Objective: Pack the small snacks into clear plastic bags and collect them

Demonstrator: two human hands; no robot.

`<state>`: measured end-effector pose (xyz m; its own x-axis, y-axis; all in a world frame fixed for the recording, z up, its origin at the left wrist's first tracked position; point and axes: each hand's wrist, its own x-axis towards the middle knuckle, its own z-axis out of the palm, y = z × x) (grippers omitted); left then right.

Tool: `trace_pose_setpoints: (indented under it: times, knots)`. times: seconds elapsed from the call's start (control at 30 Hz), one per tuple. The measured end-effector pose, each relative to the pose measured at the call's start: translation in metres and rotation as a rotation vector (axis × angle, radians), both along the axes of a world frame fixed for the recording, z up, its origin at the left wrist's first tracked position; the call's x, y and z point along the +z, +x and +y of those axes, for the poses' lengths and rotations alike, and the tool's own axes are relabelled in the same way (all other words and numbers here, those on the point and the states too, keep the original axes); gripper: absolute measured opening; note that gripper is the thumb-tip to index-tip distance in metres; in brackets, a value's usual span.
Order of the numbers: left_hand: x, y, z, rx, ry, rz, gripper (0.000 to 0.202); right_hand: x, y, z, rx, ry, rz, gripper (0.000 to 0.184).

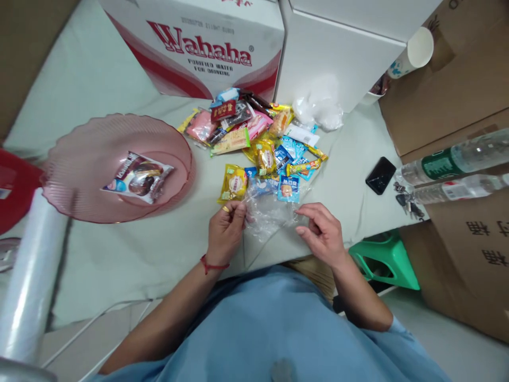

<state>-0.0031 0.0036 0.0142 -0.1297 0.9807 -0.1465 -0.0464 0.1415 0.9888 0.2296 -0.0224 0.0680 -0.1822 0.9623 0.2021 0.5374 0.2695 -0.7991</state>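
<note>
In the head view a clear plastic bag (pixel 268 215) lies crumpled at the table's near side. My left hand (pixel 227 227) pinches the left edge of the bag between thumb and fingers. At its right edge is my right hand (pixel 321 233), thumb and fingers apart; whether a fingertip touches the film I cannot tell. Just beyond are a yellow snack packet (pixel 234 183), a blue snack packet (pixel 288 188) and a heap of mixed wrapped snacks (pixel 238 119). To the left, a pink ribbed bowl (pixel 75 159) holds one wrapped snack (pixel 139 176).
A Wahaha water carton (pixel 207 48) and a white box (pixel 330 58) stand behind the heap, with crumpled white plastic (pixel 320 110) beside them. At right are a phone (pixel 380 175), keys (pixel 409 204) and two bottles (pixel 457 159). A plastic film roll (pixel 29 281) lies left.
</note>
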Motion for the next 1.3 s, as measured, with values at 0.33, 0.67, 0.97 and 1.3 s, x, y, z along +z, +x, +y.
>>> trace_pose_setpoints:
  times: [0.33, 0.67, 0.97, 1.3]
  knots:
    - [0.003, 0.005, -0.002, -0.021, 0.043, 0.084, 0.045, -0.008, -0.015, 0.027, -0.218, -0.239, 0.386, 0.021]
    - [-0.005, -0.008, 0.008, 0.042, -0.044, -0.048, 0.043, -0.003, 0.044, 0.021, -0.554, -0.442, 0.948, 0.033]
    - [-0.012, -0.012, 0.008, 0.002, -0.121, -0.009, 0.035, -0.002, 0.088, -0.005, -0.733, -0.383, 0.929, 0.037]
    - [0.012, 0.011, 0.005, -0.188, -0.283, -0.274, 0.042, 0.003, 0.123, -0.040, -0.817, -0.068, 0.467, 0.034]
